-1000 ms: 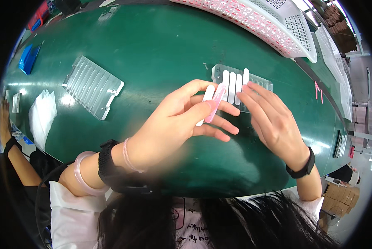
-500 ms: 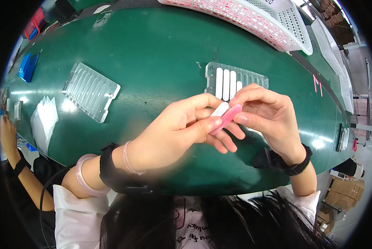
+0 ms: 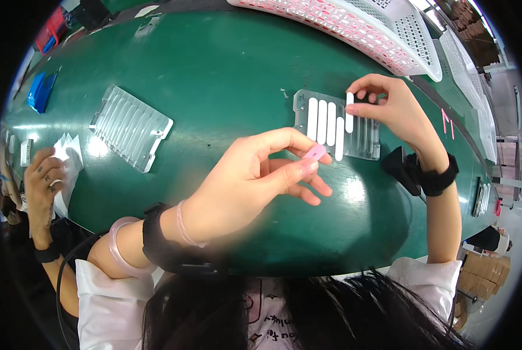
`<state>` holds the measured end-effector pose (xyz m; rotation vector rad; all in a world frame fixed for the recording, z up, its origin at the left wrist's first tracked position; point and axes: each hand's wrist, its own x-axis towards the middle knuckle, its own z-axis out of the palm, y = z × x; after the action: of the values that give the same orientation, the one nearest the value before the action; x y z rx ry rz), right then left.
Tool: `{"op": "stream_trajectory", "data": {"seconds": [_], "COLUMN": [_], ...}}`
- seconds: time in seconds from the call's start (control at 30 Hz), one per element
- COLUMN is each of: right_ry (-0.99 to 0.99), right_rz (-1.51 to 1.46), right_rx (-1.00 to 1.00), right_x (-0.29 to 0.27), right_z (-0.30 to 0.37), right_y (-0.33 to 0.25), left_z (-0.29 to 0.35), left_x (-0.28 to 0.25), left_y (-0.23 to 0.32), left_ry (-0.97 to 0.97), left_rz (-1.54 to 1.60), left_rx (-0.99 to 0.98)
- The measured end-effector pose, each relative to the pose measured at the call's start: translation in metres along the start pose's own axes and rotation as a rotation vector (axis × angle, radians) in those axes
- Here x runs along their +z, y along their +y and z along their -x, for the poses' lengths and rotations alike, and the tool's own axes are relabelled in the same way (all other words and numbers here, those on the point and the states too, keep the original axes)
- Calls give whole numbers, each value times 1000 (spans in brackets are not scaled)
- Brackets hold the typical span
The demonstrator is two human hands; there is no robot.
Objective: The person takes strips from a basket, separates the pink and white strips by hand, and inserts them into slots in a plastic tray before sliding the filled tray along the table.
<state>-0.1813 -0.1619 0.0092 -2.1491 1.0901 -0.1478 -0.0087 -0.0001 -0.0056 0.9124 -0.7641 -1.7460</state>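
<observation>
My left hand (image 3: pixel 266 166) pinches a small pink round-ended strip (image 3: pixel 315 153) between thumb and forefinger, over the table's middle. Up and to the right, my right hand (image 3: pixel 392 111) grips a slim white round-ended strip (image 3: pixel 349 121) by its upper part. That strip stands over a clear slotted tray (image 3: pixel 368 149); whether it touches a slot I cannot tell. Several white strips (image 3: pixel 322 121) lie side by side in the tray's left slots, and one of them (image 3: pixel 339 140) sits lower than the others. The slots under my right hand are partly hidden.
Another clear slotted tray (image 3: pixel 131 129) lies tilted on the left of the green table (image 3: pixel 214 76). White perforated baskets (image 3: pixel 383 46) line the far right edge. At far left are a co-worker's hand (image 3: pixel 41 181), thin white sheets (image 3: pixel 71 153) and a blue object (image 3: pixel 39 92). Pink strips (image 3: pixel 447 123) lie right.
My right hand has moved up and right from my left hand to the tray, now with a white strip. The left hand keeps the pink strip. The co-worker's hand has reached the white sheets.
</observation>
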Motion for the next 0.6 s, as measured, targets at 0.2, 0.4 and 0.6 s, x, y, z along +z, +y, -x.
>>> {"op": "stream_trajectory", "data": {"seconds": [0.2,0.4,0.6], "right_ry": [252,-274,264], "right_rz": [388,-952,-609], "right_rx": [-248,-86,-412], "right_x": [8,38,21], "right_z": [33,52,52], "right_y": [-13,-32,-21], "left_z": [1,3,-2], "left_x": [1,-2,-3], "left_y": [2,3,-1], "left_ry": [8,-30,-23], "left_rz": [-13,-15,-23], "left_rx": [30,-54,-153]}}
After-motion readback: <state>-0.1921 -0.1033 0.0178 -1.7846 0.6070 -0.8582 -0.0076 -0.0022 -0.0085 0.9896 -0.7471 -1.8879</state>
